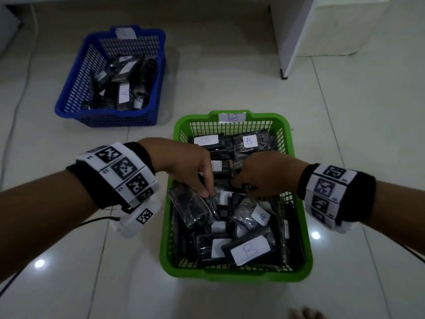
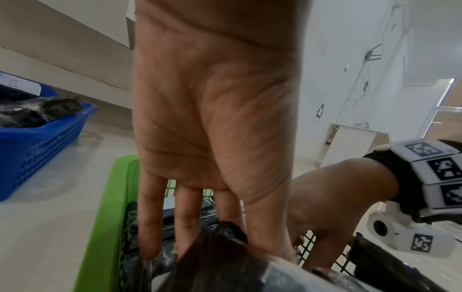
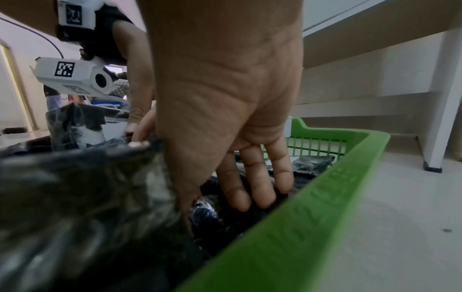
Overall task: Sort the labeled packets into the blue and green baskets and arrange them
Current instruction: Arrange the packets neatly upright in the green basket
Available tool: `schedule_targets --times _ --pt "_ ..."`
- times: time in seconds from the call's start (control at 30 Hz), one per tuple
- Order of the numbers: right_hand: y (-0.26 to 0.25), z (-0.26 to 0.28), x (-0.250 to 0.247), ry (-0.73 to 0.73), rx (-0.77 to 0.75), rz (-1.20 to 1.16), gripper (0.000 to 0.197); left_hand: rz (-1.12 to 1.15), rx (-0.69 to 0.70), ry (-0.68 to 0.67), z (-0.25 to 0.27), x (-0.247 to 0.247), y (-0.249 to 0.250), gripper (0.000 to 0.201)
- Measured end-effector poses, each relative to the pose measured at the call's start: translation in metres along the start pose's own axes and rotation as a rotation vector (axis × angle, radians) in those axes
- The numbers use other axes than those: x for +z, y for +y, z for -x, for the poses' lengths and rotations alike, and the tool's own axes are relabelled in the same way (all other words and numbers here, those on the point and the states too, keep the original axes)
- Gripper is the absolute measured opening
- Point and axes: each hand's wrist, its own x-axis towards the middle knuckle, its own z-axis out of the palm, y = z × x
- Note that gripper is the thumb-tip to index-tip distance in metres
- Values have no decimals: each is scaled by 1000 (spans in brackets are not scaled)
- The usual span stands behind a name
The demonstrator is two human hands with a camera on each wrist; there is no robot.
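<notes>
The green basket bears a "B" tag and holds several black packets with white "B" labels, such as one near me. Both hands are inside it, near its middle. My left hand points its fingers down and pinches the top corner of a glossy black packet between thumb and fingers; the left wrist view shows that packet against the thumb. My right hand reaches down beside it, fingers pressing onto dark packets by the green basket's wall. The blue basket at the far left holds "A" packets.
Glossy white floor tiles lie all around both baskets. A white furniture leg stands at the back right. A thin cable runs along the floor on the left. Toes show at the bottom edge.
</notes>
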Motion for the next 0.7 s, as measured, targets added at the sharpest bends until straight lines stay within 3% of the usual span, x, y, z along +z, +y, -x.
schedule_targets --times 0.17,0.27,0.37,0.5,0.57,0.7 --pt "-4 1 0 124 26 64 53 -13 -5 17 4 4 -1 21" --pt "-3 9 -4 157 70 -17 46 -3 -12 31 5 6 -2 21" --pt "12 18 -11 218 158 -241 35 -1 -23 28 5 6 -2 21" --pt "38 33 -23 42 276 -884 15 -8 -54 21 4 5 1 21" --pt "43 35 -23 88 279 -971 6 -8 -59 23 5 4 1 21" --pt "43 30 -15 186 373 -941 11 -11 -62 39 8 4 2 21"
